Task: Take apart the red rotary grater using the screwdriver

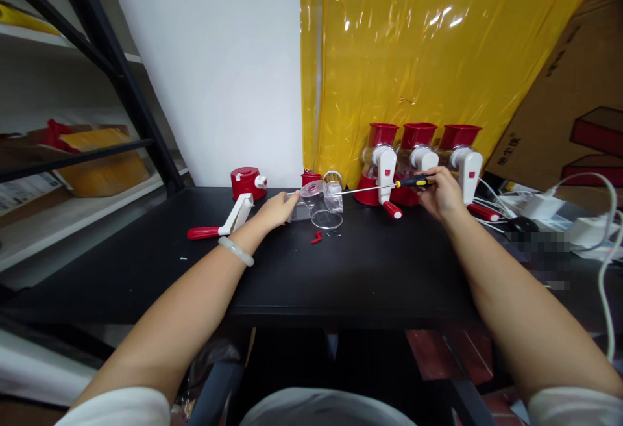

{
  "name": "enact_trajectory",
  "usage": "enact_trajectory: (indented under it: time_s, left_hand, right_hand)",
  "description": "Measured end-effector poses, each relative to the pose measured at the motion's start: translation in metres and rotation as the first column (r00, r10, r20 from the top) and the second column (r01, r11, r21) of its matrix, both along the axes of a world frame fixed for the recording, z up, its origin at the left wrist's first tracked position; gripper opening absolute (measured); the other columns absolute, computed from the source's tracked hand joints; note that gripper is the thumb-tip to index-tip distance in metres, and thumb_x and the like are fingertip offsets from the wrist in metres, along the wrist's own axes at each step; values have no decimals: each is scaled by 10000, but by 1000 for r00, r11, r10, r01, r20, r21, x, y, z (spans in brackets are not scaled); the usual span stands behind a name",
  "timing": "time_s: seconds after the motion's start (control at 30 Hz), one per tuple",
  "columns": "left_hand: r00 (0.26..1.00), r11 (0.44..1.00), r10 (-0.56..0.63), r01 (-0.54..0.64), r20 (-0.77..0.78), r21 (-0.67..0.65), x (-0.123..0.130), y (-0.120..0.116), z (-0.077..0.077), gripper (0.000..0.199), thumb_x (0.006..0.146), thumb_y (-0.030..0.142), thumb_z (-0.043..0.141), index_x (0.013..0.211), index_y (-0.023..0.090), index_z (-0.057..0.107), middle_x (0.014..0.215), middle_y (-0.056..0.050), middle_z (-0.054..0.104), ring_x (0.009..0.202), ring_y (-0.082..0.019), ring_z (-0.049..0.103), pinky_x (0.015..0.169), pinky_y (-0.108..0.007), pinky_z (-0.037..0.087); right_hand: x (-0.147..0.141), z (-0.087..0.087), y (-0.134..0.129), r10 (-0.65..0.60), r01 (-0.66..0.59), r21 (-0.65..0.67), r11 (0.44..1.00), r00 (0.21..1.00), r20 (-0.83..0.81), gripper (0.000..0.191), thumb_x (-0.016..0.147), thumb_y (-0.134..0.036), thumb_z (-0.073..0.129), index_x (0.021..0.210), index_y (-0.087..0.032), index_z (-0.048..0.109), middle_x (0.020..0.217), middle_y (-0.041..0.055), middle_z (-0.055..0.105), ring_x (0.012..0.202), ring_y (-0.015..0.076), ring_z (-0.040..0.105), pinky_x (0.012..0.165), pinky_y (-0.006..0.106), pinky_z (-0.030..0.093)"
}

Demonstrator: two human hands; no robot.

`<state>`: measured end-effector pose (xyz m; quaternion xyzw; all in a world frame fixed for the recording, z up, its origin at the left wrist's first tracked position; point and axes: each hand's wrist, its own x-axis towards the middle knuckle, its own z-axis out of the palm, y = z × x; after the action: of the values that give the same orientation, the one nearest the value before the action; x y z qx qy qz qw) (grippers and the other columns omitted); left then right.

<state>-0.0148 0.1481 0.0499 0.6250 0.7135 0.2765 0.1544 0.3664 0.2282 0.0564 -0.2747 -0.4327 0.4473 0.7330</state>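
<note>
My right hand [442,195] grips the yellow-and-black handle of a long screwdriver [372,188]. Its shaft points left, and the tip reaches the clear plastic housing [320,202] lying on the black table. At the housing's left side, my left hand [280,210] holds it, its fingertips partly hidden. In front of the housing lie a small red plastic piece [317,238] and a few tiny screws or pins [333,235]. Left of my left hand are a white crank with a red handle [214,230] and a red base part with a white fitting [246,183].
Three assembled red-and-white rotary graters [382,166] stand along the back right. White cables and adapters [542,205] crowd the right end. A shelf rack [97,179] rises on the left, and a large carton [559,82] leans at the right. The table's front edge [355,312] faces me.
</note>
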Motion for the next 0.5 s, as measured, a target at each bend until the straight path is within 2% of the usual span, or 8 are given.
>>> enact_trajectory:
  time_s: [0.1, 0.23, 0.5]
  left_hand:
    - [1000, 1000, -3, 3, 1, -16, 0, 0, 1, 615, 898, 685, 291, 993, 162, 598, 960, -150, 725, 745, -242, 685, 654, -338, 481]
    - [1000, 1000, -4, 4, -23, -3, 1, 0, 2, 604, 902, 676, 288, 965, 162, 598, 1004, -162, 718, 796, -254, 689, 669, -340, 485]
    - [1000, 1000, 0, 0, 21, 10, 1, -1, 1, 605, 892, 680, 328, 1002, 160, 616, 975, -154, 729, 831, -264, 690, 672, -328, 492]
  right_hand:
    - [0, 0, 1, -9, 9, -3, 1000, 1000, -1, 136, 602, -127, 555, 683, -219, 495, 728, 1, 637, 724, 163, 605, 514, 242, 506]
    - [-1, 1, 1, -27, 27, -26, 999, 1000, -14, 162, 592, -119, 555, 720, -216, 540, 747, 11, 635, 710, 156, 596, 503, 236, 499]
    - [-2, 3, 1, -32, 27, -59, 998, 997, -77, 212, 610, -95, 558, 776, -227, 545, 739, -26, 625, 710, 134, 620, 580, 258, 544]
